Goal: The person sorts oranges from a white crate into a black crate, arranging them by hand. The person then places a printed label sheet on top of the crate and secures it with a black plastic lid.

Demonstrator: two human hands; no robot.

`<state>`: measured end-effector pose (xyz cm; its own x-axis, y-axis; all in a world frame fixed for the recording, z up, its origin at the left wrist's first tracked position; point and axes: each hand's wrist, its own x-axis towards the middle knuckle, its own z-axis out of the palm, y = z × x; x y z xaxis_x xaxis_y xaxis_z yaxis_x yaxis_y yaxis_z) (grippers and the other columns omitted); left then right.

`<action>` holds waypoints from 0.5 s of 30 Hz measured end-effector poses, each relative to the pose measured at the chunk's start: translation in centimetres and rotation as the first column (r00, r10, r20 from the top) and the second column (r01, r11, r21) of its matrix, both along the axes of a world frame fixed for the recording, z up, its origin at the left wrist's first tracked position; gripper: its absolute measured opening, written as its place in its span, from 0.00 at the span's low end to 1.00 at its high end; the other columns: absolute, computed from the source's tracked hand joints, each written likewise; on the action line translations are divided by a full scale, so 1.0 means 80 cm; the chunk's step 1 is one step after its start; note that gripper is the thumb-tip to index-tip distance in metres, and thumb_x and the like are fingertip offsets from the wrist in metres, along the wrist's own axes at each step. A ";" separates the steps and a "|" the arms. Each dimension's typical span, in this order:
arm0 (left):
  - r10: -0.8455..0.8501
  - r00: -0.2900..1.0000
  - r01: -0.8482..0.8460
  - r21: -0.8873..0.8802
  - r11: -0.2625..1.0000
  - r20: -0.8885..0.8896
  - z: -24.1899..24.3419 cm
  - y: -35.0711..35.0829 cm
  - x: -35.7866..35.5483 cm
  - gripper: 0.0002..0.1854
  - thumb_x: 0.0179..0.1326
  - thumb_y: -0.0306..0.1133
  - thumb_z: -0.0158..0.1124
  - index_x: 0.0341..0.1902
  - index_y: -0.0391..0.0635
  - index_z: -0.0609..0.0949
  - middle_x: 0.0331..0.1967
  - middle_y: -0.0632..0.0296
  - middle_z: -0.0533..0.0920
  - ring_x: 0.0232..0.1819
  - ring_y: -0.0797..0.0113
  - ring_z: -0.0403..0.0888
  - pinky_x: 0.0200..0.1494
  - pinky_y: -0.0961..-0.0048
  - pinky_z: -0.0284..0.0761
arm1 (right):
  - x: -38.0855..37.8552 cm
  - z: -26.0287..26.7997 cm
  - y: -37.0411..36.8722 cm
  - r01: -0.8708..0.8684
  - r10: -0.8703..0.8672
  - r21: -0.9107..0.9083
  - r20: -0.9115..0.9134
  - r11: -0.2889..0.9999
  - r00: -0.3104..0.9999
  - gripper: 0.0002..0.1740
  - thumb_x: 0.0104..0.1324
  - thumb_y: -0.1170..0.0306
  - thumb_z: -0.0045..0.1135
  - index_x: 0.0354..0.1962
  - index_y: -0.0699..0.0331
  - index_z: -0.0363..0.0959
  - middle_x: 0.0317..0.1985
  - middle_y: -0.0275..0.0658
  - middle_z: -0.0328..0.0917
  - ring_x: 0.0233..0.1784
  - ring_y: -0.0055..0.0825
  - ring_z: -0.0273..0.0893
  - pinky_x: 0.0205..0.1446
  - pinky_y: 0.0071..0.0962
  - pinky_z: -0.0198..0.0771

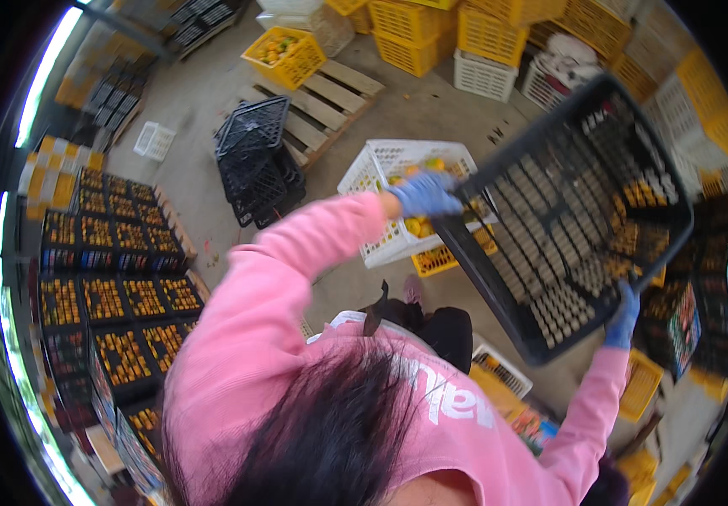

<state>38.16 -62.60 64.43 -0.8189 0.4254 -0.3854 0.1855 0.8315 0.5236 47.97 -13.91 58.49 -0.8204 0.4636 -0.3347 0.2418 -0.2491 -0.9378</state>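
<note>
A black plastic lattice crate is held up tilted at the right, its inside facing the camera. My left hand, in a blue glove, grips its near left rim. Its lower right rim is in my right hand, also blue-gloved; the fingers are partly hidden. Beneath and behind my left hand stands a white plastic crate with orange and green citrus fruit in it. A yellow crate with fruit sits low against the white one, partly covered by the black crate.
Nested black crates stand on the floor beside a wooden pallet, which bears a yellow crate of fruit. Stacks of fruit-filled black crates line the left. Yellow and white crates are piled at the back and right.
</note>
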 end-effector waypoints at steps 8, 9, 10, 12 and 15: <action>0.091 0.806 -0.253 0.201 0.946 0.585 -0.245 0.041 0.057 0.31 0.60 0.50 0.56 0.64 0.48 0.70 0.58 0.46 0.73 0.60 0.53 0.71 0.62 0.65 0.65 | -0.115 -0.303 0.140 -0.043 0.016 0.118 0.221 0.992 0.975 0.26 0.59 0.72 0.52 0.57 0.61 0.67 0.45 0.41 0.76 0.42 0.29 0.73 0.48 0.27 0.70; 0.048 0.840 -0.121 0.099 0.988 0.541 -0.263 0.022 0.051 0.30 0.61 0.49 0.55 0.63 0.44 0.70 0.57 0.47 0.74 0.60 0.52 0.71 0.62 0.64 0.65 | -0.150 -0.329 0.154 -0.248 -0.062 0.357 0.669 0.901 0.741 0.28 0.58 0.69 0.52 0.58 0.54 0.67 0.46 0.46 0.77 0.47 0.36 0.76 0.53 0.32 0.70; 0.158 0.870 -0.183 0.008 0.983 0.468 -0.276 -0.002 0.074 0.29 0.61 0.47 0.55 0.62 0.43 0.71 0.56 0.47 0.76 0.58 0.51 0.73 0.61 0.64 0.67 | -0.181 -0.360 0.150 -0.475 -0.266 0.747 0.630 0.466 0.730 0.28 0.56 0.63 0.60 0.56 0.45 0.68 0.44 0.50 0.77 0.49 0.41 0.77 0.55 0.37 0.71; 0.515 0.714 -0.419 -0.300 0.857 0.475 -0.287 -0.057 0.111 0.27 0.60 0.43 0.57 0.60 0.43 0.72 0.51 0.47 0.79 0.51 0.53 0.78 0.55 0.63 0.72 | -0.222 -0.403 0.157 -0.522 -0.146 0.573 0.749 0.632 0.646 0.31 0.57 0.62 0.56 0.61 0.44 0.64 0.49 0.53 0.74 0.54 0.48 0.74 0.58 0.39 0.69; 0.649 0.424 -0.614 -0.326 0.719 0.632 -0.304 -0.074 0.201 0.22 0.60 0.37 0.60 0.57 0.43 0.74 0.35 0.56 0.81 0.33 0.66 0.77 0.39 0.69 0.75 | -0.246 -0.455 0.209 -0.543 -0.056 0.478 0.784 0.690 0.619 0.33 0.56 0.65 0.55 0.62 0.45 0.63 0.53 0.54 0.72 0.56 0.49 0.72 0.59 0.38 0.68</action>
<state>54.23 -68.50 40.12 -0.3513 -0.1292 -0.9273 -0.7805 0.5875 0.2138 28.32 2.77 22.11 -0.5694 0.6073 -0.5541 0.8173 0.4908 -0.3019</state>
